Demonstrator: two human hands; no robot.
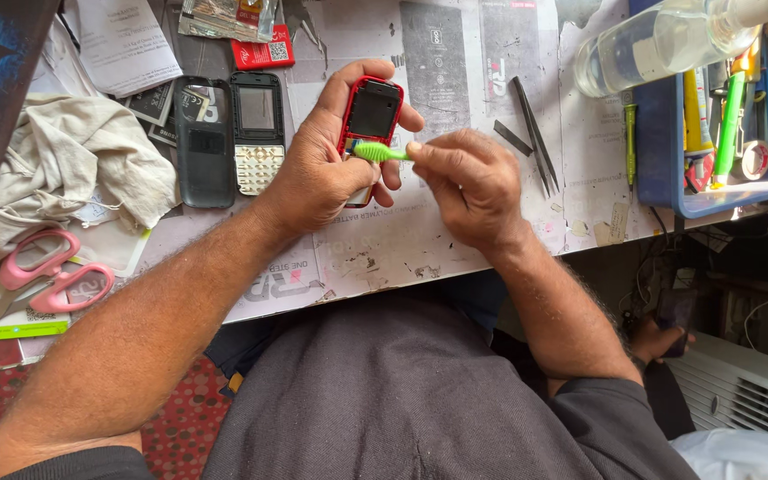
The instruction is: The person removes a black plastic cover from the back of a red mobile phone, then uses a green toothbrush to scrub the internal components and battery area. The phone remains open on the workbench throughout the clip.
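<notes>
My left hand grips a small red phone body with a black inner face, held upright over the table edge. My right hand pinches a short green brush by its handle, and the brush's head touches the lower part of the red phone. Both hands meet at the middle of the view, just above my lap.
A black back cover and a keypad front panel lie left of my hands. Tweezers lie to the right, beside a blue tool tray and a clear bottle. Pink scissors and a crumpled cloth sit far left.
</notes>
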